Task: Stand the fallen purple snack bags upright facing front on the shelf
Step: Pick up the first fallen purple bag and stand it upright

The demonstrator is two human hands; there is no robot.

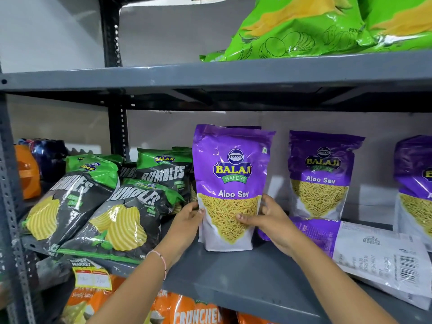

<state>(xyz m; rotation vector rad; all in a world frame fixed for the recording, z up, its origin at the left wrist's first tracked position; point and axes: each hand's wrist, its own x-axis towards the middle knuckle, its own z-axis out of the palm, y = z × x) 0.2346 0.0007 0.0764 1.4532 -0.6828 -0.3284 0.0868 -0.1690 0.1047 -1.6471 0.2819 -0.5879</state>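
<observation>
A purple Aloo Sev bag (230, 178) stands upright with its front facing me on the grey middle shelf (233, 277). My left hand (187, 220) grips its lower left edge and my right hand (268, 218) grips its lower right side, thumb across the front. Another purple edge shows just behind it. A second purple bag (321, 174) stands upright to the right, and a third (416, 183) is cut off by the frame's right edge. One purple bag (374, 258) lies flat, back side up with the barcode showing, in front of them.
Black and green Bumbles chip bags (98, 206) lean in a heap on the left of the shelf. Green chip bags (304, 26) fill the shelf above. Orange bags (196, 312) sit on the shelf below. A slotted upright (9, 206) stands at the left.
</observation>
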